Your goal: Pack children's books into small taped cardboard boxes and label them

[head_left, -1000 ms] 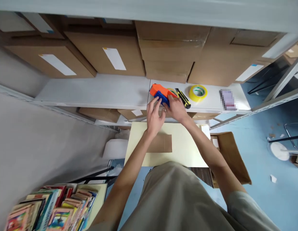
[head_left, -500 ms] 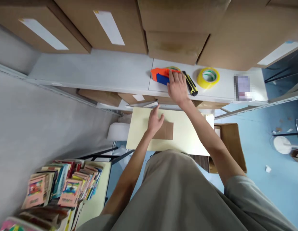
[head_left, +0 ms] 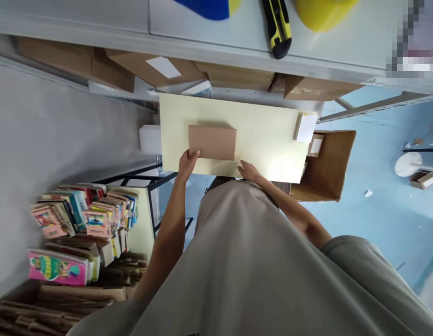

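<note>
A flat brown cardboard box point(head_left: 212, 143) lies on the pale yellow tabletop point(head_left: 261, 135). My left hand point(head_left: 187, 164) grips its near left corner, the thumb on top and the fingers at the side, partly hidden. Just off the near right corner is my right hand point(head_left: 249, 171), low by the table's front edge, empty with its fingers apart. On the shelf above, a black and yellow box cutter point(head_left: 277, 30) lies beside a roll of yellow tape point(head_left: 323, 14). The blue part of the tape dispenser point(head_left: 209, 7) shows at the top edge.
A small white box point(head_left: 305, 127) sits at the table's right end. Beyond it an open carton point(head_left: 326, 163) stands lower down. The grey shelf edge point(head_left: 209, 58) runs across the back, with cartons beneath. Books point(head_left: 87, 210) are piled on a side table at left.
My right hand has left the tape dispenser on the shelf and come down to the table's front edge. My left hand has taken hold of the box's near left corner. The view has tilted down.
</note>
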{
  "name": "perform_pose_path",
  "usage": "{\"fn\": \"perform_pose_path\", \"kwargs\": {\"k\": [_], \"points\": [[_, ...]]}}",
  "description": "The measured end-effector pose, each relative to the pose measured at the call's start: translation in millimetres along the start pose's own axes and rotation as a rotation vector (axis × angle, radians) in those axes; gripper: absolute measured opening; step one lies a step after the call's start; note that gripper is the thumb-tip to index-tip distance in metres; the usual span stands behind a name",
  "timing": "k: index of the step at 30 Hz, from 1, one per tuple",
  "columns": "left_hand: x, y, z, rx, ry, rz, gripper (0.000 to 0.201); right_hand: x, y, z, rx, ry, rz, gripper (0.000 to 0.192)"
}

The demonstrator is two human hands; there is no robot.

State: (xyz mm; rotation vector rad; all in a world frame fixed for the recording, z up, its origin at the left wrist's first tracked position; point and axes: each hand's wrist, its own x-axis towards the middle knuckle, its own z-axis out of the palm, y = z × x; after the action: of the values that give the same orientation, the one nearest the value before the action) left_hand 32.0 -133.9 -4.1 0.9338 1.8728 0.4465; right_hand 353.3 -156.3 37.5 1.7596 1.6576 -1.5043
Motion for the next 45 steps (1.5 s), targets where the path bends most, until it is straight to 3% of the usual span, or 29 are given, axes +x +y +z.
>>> {"fn": "perform_pose_path", "kwargs": {"k": [4,9,13,19,22,25,27,30,34,38,41,45], "points": [[-6,11,12.8,-0.041,0.020,-0.009,0.055,15,-4,0,0.046,-0.014,-0.089,0.047],[-9,25,26.9,-0.038,0.024,-0.008,0.052,29,8,-8,0.099,0.069,-0.105,0.053],[-14,36,49.6,-0.013,-0.010,0.042,0.050,36,32,-15,0.157,0.188,-0.094,0.061],[-30,57,98.6,-0.020,-0.021,0.065,0.044,38,81,-35,0.242,0.313,-0.105,0.070],[-39,66,124.2,-0.028,-0.041,0.037,0.043,31,108,-48,0.283,0.378,-0.128,0.064],[-48,75,150.8,-0.094,-0.073,0.041,0.044,14,132,-58,0.328,0.421,-0.113,0.074],[-54,83,167.5,-0.154,-0.110,0.067,0.047,-3,144,-64,0.336,0.436,-0.095,0.084],[-66,95,185.9,-0.234,-0.176,0.149,0.056,-32,155,-72,0.335,0.477,-0.110,0.082],[-88,111,191.1,-0.221,-0.201,0.271,0.058,-64,156,-84,0.288,0.588,-0.123,0.079],[-102,116,183.1,-0.013,0.024,0.275,0.047,-70,148,-93,0.177,0.703,-0.121,0.079],[-96,109,179.8,0.148,0.105,0.258,0.043,-60,142,-94,0.098,0.651,-0.058,0.084],[-78,92,184.4,0.117,0.053,0.288,0.055,-43,144,-85,0.112,0.523,0.002,0.079]]}}
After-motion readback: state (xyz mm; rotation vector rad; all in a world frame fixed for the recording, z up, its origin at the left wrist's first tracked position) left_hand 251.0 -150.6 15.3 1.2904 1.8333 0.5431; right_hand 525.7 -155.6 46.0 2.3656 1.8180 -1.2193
